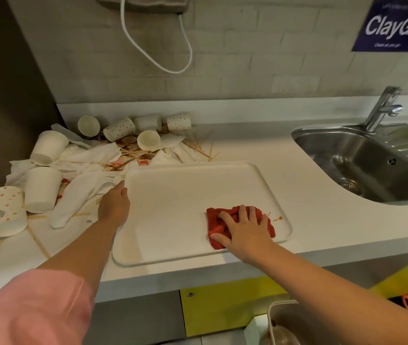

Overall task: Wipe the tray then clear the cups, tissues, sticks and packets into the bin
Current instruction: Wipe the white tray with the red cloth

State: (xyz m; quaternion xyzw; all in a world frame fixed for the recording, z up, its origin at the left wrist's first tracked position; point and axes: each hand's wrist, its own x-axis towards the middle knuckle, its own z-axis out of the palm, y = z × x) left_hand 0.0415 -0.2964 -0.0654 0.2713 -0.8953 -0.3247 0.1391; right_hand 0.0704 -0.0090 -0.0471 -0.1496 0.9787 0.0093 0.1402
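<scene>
Closest of all is a pink sleeve point(28, 307) on the left arm, low in the corner. Down on the right, under the counter edge, sits a shiny bin point(282, 322), only partly seen. Both arms reach forward over the white counter point(322, 220). The right hand point(244, 230) lies flat on a red cloth point(225, 220), with its fingers spread wide and the palm pressing down. The cloth is bunched up and sits on the near right part of the white tray point(173, 195). Just beside the cloth, near the tray's right rim, is a small orange smear point(278, 218). The tray lies flat on the counter, with its near edge close to the counter's front. The left arm is stretched out straight, and the left hand point(114, 202) rests on the tray's left rim, fingers close together and curled over the edge. Left of the tray is a messy pile. White and dotted paper cups point(41, 188) stand upside down or lie on their sides. Crumpled white tissues point(78, 195) are spread under and between them. Farther back, thin wooden sticks point(203, 148) lie scattered, and small packets point(128, 143) are mixed in with more cups near the wall. To the far right is a metal sink point(362, 165) with a tap point(382, 110) behind it. On the brick wall hangs a white cable point(158, 53) and a blue sign point(394, 26).
</scene>
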